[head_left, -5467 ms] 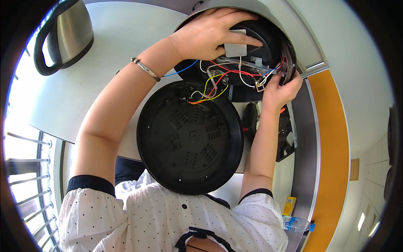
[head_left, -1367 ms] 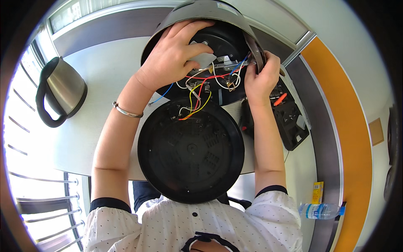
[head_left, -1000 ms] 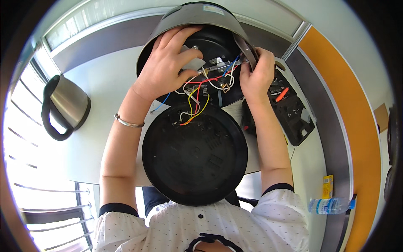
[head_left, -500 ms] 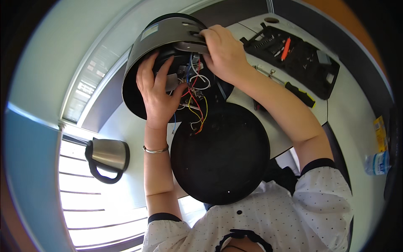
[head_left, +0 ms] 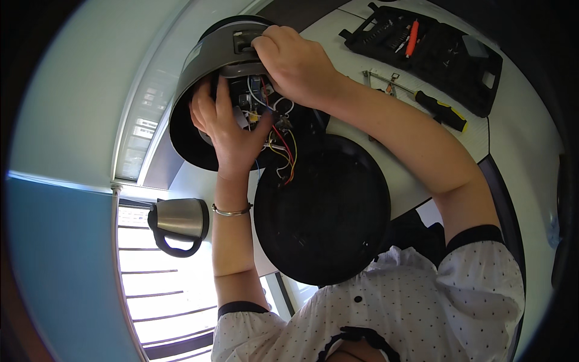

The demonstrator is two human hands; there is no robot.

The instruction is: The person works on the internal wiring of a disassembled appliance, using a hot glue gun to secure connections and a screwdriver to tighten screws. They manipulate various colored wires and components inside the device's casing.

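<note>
A grey, drum-shaped appliance housing [head_left: 218, 55], seemingly of an electric cooker, lies tipped with its open underside facing me. Red, yellow and white wires [head_left: 288, 145] spill from its inside, among small electrical parts. My left hand [head_left: 232, 136] reaches into the opening, fingers and thumb spread against the inner side; some fingertips are hidden behind the rim. At the upper right, my right hand [head_left: 298, 63] is closed on the housing's edge beside a recessed panel. A round black cover [head_left: 322, 211] stays near my body, below the wires, touched by neither hand.
An opened black tool case [head_left: 440, 54] with an orange-red screwdriver [head_left: 412, 39] lies at the far right. Nearer is a black-and-yellow handled screwdriver [head_left: 442, 112]. A steel kettle [head_left: 179, 218] stands left, beside the window blinds [head_left: 157, 289]. A pale partition wall curves behind the housing.
My view has shifted slightly. My right hand has slid along the housing's edge, uncovering more of the recessed panel, and the housing has turned a little. My left hand remains inside, its thumb blurred.
</note>
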